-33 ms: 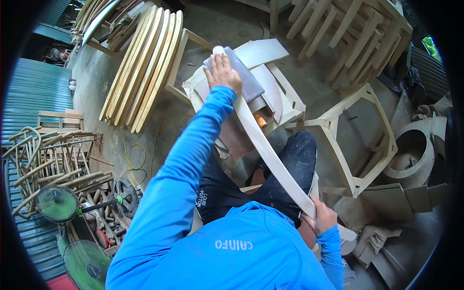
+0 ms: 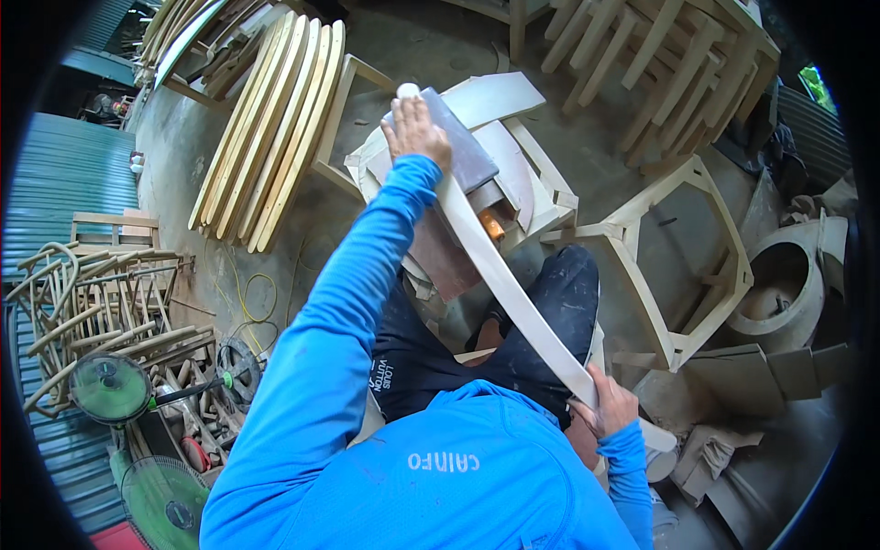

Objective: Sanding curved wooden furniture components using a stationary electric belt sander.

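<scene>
A long, pale, slightly curved wooden slat (image 2: 513,298) slants from the far middle down to the near right, passing over my right thigh. My right hand (image 2: 609,403) is closed around its near part, and the slat's near end sticks out past the hand. At the far end, my left hand (image 2: 417,136) lies over the slat with its fingers stretched out; whatever is under the palm is hidden. Beneath the slat there is a flat grey pad (image 2: 467,147) on a low wooden support (image 2: 559,202). An orange object (image 2: 492,226) shows beside the slat, below the pad.
Curved slats (image 2: 275,128) lean in a row at the far left. To the right stand an angular wooden frame (image 2: 646,312) and a round, hollow pale housing (image 2: 779,284). Green fans (image 2: 110,387) and stacked wooden parts (image 2: 101,302) are at the left; more frames (image 2: 669,64) fill the far right.
My left hand and the far end of the slat have shifted slightly to the left and away from me. The right hand keeps its grip in nearly the same place.
</scene>
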### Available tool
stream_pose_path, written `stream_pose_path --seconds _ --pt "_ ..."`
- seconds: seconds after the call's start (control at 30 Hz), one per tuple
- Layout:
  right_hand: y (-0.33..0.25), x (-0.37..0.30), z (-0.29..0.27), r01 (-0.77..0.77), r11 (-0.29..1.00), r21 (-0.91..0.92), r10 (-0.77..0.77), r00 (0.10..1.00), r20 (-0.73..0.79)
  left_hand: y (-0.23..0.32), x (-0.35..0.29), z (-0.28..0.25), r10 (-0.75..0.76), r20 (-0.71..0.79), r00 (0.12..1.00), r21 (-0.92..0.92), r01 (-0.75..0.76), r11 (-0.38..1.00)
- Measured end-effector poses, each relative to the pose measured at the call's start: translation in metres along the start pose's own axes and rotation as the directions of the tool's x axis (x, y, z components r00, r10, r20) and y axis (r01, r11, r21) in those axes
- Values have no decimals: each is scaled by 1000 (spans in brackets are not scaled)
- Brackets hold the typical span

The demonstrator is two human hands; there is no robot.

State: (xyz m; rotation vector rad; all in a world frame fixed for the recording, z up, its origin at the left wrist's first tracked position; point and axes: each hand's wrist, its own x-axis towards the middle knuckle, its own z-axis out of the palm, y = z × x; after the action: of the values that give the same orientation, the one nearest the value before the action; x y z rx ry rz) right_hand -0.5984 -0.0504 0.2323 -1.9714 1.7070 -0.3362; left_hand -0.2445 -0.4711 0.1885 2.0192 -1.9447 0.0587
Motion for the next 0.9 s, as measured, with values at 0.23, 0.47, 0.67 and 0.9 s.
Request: stream_pose_path --seconds 0.23,0.47,0.67,0.9 --pt "30 -44 -8 33 996 -86 -24 995 101 31 -46 -3 2 59 998 11 -2 1000" --pt "28 -31 -17 144 989 -42 -138 981 133 35 -46 -9 -26 67 997 -45 29 999" --pt "-6 58 -14 170 980 -102 -151 974 168 -14 48 17 -26 8 1000 -14 26 1000" --pt "-63 134 6 114 985 -127 -97 987 131 -48 133 20 -65 7 998 19 65 998"
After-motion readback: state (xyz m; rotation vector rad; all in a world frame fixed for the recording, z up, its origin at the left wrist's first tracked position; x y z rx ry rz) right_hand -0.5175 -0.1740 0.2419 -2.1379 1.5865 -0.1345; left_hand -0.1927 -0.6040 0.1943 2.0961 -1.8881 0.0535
